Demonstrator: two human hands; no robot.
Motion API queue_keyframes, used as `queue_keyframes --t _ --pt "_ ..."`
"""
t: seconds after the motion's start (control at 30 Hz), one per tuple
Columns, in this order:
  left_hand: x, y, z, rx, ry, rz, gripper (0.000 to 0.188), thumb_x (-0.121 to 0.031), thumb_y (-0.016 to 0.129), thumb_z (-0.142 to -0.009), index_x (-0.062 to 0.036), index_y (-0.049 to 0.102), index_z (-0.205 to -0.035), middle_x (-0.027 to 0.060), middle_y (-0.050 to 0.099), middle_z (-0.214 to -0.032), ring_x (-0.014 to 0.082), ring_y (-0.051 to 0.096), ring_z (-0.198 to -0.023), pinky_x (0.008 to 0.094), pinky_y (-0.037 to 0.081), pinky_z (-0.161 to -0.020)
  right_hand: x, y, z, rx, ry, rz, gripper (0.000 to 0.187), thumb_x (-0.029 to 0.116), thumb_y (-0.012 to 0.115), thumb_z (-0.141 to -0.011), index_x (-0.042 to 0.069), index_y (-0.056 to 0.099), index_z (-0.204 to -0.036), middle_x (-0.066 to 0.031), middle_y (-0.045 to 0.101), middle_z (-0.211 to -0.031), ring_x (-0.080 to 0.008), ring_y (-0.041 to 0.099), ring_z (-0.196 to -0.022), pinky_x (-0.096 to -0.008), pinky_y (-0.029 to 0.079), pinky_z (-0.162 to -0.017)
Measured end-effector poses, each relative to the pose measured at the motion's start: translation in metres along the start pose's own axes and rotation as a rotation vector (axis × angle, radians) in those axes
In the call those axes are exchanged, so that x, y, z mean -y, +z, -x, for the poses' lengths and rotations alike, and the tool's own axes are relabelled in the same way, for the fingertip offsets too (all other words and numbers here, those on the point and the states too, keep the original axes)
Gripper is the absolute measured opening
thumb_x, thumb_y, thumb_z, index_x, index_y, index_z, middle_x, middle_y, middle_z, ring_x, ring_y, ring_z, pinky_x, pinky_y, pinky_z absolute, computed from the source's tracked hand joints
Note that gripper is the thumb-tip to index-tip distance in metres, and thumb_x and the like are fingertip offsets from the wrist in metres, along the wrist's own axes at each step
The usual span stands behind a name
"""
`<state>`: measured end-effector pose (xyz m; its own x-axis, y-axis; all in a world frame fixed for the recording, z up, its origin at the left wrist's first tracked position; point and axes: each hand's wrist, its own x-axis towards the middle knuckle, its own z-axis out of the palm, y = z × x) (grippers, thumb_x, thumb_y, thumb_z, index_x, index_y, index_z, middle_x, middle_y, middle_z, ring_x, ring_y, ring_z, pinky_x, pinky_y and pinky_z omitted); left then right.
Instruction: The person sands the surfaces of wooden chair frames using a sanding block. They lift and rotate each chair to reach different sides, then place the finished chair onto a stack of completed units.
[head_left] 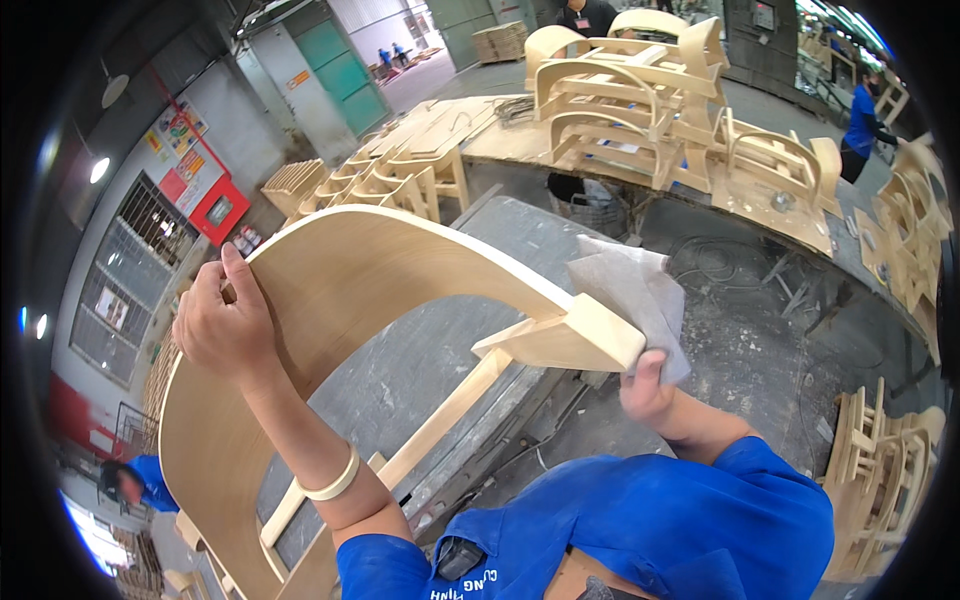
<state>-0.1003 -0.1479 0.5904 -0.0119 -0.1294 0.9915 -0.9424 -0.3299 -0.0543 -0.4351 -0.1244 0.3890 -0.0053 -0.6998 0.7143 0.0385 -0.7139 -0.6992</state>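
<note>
A worker in a blue shirt (600, 520) handles a curved wooden frame (350, 250) over a grey surface (520, 225). The left hand (226, 318) is curled over the frame's rim, thumb pointing up, a pale band (335, 478) around the forearm below it. The right hand (648, 392) is at the frame's other end, thumb beside the corner, with a grey cloth (640, 300) rising just above it; its fingers are largely hidden, so whether they pinch the cloth or lie flat cannot be told. Between and below the hands, a crossbar (445, 415) slants under the curve. Beyond the right hand, stacked frames (610, 95) stand on a far surface (760, 215), with a person in black (590, 18) behind them. To that hand's right, more frames (880, 480) lean together; past the left hand hangs a red cabinet (219, 210).
</note>
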Motion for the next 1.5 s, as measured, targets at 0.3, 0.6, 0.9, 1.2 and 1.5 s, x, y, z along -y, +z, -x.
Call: queue_keyframes --t 0.3,0.6,0.9,1.2,1.5 --pt "-0.004 -0.015 0.015 -0.108 0.081 -0.013 0.025 -0.035 0.063 -0.08 -0.0145 0.063 -0.066 0.0048 0.059 -0.06 0.0236 0.056 -0.058 0.0362 0.039 -0.063 -0.037 -0.011 0.025 0.056 0.005 -0.288 0.055 0.04 0.035 -0.099 -0.007 0.044 -0.126 -0.0159 0.048 -0.128 -0.0231 0.047 -0.117 -0.034 0.036 -0.099" --pt "0.016 -0.053 0.002 -0.025 0.065 -0.201 0.055 -0.049 0.064 -0.077 -0.0105 0.058 -0.116 0.0166 0.056 -0.11 0.0335 0.051 -0.108 0.0471 0.029 -0.101 -0.07 0.034 -0.038 -0.324 -0.133 -0.211 0.053 0.037 0.036 -0.101 -0.01 0.04 -0.126 -0.0194 0.046 -0.129 -0.0245 0.049 -0.114 -0.0344 0.038 -0.098" --pt "0.099 -0.282 0.016 0.395 -0.171 0.374 0.04 -0.033 0.063 -0.084 -0.0048 0.062 -0.113 0.011 0.063 -0.11 0.0208 0.058 -0.105 0.0362 0.042 -0.093 -0.071 0.044 -0.072 -0.507 -0.182 -0.087 0.046 0.026 0.043 -0.1 -0.014 0.044 -0.123 -0.0225 0.052 -0.124 -0.023 0.054 -0.107 -0.0321 0.042 -0.093" --pt "0.221 -0.184 0.017 0.666 0.001 0.354 0.061 -0.036 0.065 -0.082 -0.0065 0.046 -0.132 0.0157 0.047 -0.132 0.0262 0.046 -0.122 0.0391 0.039 -0.1 -0.071 0.035 -0.077 -0.737 0.061 -0.072 0.044 0.027 0.045 -0.097 -0.008 0.05 -0.123 -0.0224 0.055 -0.122 -0.0267 0.057 -0.104 -0.0333 0.045 -0.09" --pt "0.207 -0.103 0.031 0.829 -0.094 0.668 0.055 -0.028 0.062 -0.084 -0.0056 0.044 -0.131 0.0209 0.06 -0.116 0.0342 0.056 -0.109 0.0392 0.043 -0.093 -0.141 -0.032 -0.088 -0.813 0.082 0.718 0.057 0.046 0.036 -0.096 -0.002 0.053 -0.122 -0.0243 0.06 -0.115 -0.0359 0.058 -0.104 -0.0388 0.045 -0.089"
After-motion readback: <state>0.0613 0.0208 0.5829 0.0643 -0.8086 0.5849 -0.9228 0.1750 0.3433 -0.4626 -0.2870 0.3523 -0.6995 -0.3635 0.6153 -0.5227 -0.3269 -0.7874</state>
